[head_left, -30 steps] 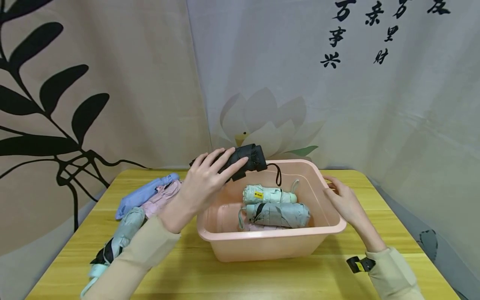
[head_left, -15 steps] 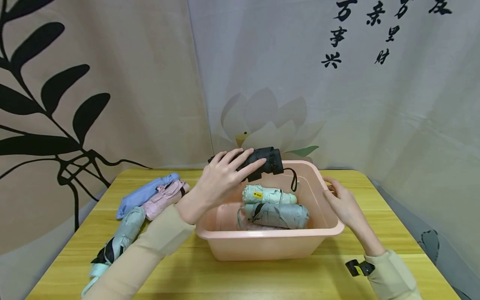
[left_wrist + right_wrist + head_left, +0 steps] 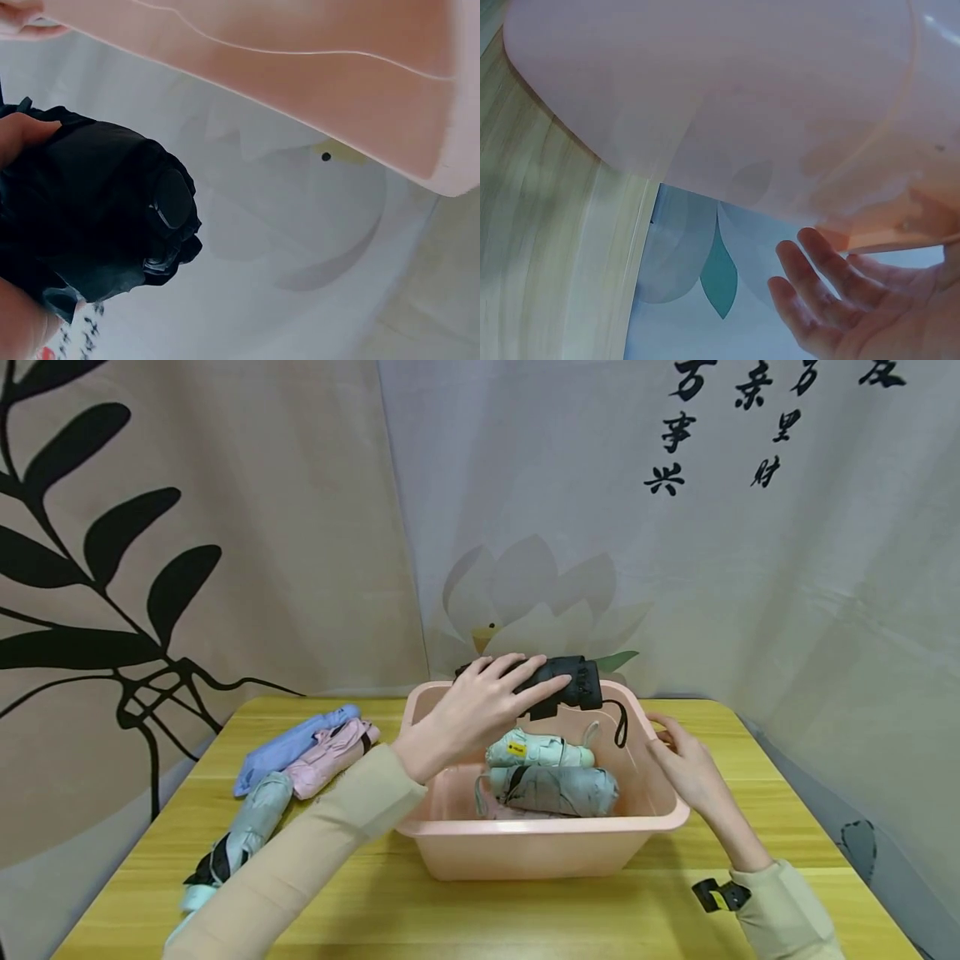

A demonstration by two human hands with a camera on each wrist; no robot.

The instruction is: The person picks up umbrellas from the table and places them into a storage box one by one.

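Note:
My left hand [image 3: 480, 706] grips a folded black umbrella [image 3: 573, 681] from above, over the back part of a pink plastic basin [image 3: 547, 847]. A black wrist loop [image 3: 622, 727] hangs from the umbrella's right end. In the left wrist view the other end of the black umbrella [image 3: 105, 202] shows, with fingers on both sides. My right hand [image 3: 686, 760] holds the basin's right rim; the right wrist view shows its fingers [image 3: 825, 274] curved below that rim. Inside the basin lie a mint umbrella [image 3: 543, 749] and a grey-green umbrella [image 3: 562, 791], with a pale pink piece partly hidden underneath.
Left of the basin, a blue folded umbrella [image 3: 292, 747], a pink one [image 3: 330, 760] and a light teal one [image 3: 258, 818] lie on the wooden table [image 3: 600, 918]. Behind the table hangs a printed curtain [image 3: 525, 485]. My left sleeve passes over the teal umbrella's lower end.
My left hand has carried the black umbrella rightward, from the basin's back left corner to over its back middle and right. The right hand has stayed at the rim.

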